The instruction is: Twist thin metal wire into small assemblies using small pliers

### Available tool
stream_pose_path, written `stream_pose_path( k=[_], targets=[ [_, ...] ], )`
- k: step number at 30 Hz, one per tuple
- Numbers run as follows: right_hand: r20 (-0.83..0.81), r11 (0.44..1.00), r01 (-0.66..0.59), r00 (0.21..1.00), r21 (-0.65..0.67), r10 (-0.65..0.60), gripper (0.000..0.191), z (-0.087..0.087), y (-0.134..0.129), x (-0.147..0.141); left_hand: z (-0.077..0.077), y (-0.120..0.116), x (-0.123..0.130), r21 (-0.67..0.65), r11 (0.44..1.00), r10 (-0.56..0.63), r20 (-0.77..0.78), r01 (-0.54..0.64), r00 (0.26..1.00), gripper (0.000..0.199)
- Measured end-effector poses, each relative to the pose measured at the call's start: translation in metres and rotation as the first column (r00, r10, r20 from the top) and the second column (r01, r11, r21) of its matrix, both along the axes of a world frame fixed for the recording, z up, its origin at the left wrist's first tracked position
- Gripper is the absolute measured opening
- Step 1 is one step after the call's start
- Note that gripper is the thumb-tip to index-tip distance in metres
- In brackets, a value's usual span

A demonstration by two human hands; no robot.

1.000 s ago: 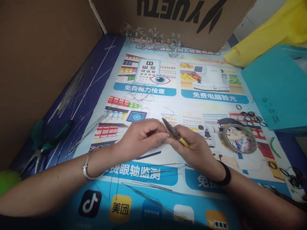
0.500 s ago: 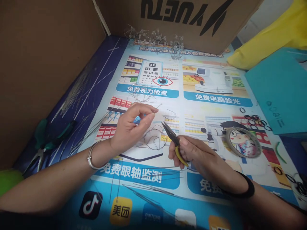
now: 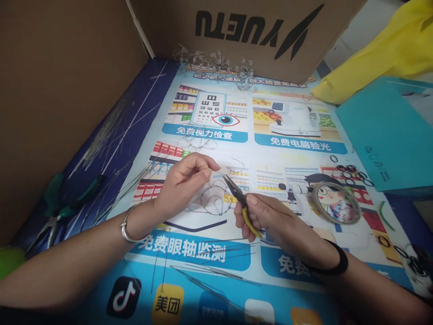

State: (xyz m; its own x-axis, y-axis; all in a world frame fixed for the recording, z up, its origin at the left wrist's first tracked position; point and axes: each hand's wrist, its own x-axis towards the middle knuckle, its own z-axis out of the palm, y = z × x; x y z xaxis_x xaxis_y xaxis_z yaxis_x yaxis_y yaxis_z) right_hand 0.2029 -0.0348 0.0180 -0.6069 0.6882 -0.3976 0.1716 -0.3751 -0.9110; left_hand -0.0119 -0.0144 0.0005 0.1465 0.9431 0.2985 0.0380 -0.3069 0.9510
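Note:
My left hand is closed in a pinch on a thin metal wire, whose short end pokes out past the fingertips. Gripped in my right hand are needle-nose pliers with yellow handles. Their dark jaws point up and left, very close to the wire's end; whether they touch it I cannot tell. Under the hands, on the printed sheet, lies a bent-wire piece with rounded loops. Another looped wire shape lies just beyond my left hand. A curved bit of wire rests beyond the plier tips.
Straight wires lie near the front, with more at left beside green-handled pliers. Rightward are a tape roll, black rings and a teal folder. Beaded wire pieces stand before a cardboard box.
My left fingers have dipped slightly, and the wire end now points right instead of up. The plier tips are closer to those fingers. The whole view has shifted a little.

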Motion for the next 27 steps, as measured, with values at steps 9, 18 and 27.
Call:
stream_pose_path(
  k=[9, 18, 27],
  targets=[
    [0.012, 1.000, -0.011, 1.000, -0.009, 0.011, 0.043, -0.0007, 0.0006, -0.0003, -0.0025, -0.0025, 0.0018, -0.047, 0.999, 0.010, 0.025, -0.009, 1.000, 0.012],
    [-0.015, 1.000, -0.005, 1.000, -0.027, 0.004, 0.041, -0.0006, 0.0010, 0.0000, -0.0015, -0.0034, -0.0004, -0.007, 1.000, -0.019, -0.064, 0.019, 0.998, 0.011],
    [-0.044, 0.998, 0.032, 0.998, -0.051, -0.034, 0.041, -0.0056, -0.0003, 0.0001, 0.0009, -0.0035, -0.0004, 0.027, 0.999, -0.022, -0.103, 0.025, 0.994, 0.011]
  ],
)
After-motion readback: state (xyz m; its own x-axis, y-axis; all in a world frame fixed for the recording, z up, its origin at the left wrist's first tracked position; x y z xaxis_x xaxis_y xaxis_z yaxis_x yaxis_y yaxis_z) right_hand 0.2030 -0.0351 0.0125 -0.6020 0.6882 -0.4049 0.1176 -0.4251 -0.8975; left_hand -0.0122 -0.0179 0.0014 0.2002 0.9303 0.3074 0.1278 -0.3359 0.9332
